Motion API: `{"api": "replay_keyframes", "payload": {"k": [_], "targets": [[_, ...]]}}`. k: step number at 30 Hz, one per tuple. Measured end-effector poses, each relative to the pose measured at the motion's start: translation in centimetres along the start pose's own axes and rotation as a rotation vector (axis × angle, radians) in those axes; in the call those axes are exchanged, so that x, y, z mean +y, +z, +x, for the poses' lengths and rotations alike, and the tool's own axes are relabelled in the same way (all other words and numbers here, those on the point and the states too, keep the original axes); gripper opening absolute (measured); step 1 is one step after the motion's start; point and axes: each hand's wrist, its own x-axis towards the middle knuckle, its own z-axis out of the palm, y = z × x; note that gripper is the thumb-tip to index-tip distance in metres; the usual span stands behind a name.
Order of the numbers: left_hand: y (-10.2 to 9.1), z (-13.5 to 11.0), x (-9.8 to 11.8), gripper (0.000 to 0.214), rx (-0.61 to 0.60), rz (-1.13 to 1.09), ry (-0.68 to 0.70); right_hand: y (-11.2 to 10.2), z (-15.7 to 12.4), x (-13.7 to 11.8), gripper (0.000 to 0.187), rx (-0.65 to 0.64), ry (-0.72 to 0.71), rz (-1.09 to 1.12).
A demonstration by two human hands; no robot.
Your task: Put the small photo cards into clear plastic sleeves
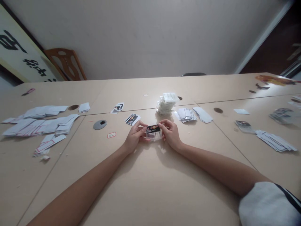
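Note:
Between my two hands is a small clear plastic box with a dark printed card at its upper part. My left hand pinches its left side, thumb on top. On the right side, my right hand grips the box with thumb and fingers. Just beyond my left hand lie several printed cards with dark pictures. A stack of clear plastic boxes stands behind my right hand. To its right rest a pile of white cards with dark borders and a fanned pile of plain white cards.
Large piles of white paper cards spread over the left of the table. A grey round cable cover and a red-framed label lie nearer. More cards and plastic-packed items sit at right; scissors lie far left.

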Motion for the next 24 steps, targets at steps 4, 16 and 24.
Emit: {"api": "replay_keyframes", "payload": {"k": [4, 16, 24], "targets": [[-0.17, 0.07, -0.10, 0.035, -0.004, -0.010, 0.001, 0.03, 0.10, 0.01, 0.024, -0.012, -0.010, 0.026], [-0.64, 0.28, -0.09, 0.044, 0.041, 0.005, 0.027, 0.07, 0.37, 0.32, 0.027, -0.063, 0.004, 0.026], [-0.67, 0.09, -0.09, 0.047, 0.041, 0.052, 0.042, 0.11, 0.38, 0.25, 0.030, -0.088, -0.042, 0.019]]}}
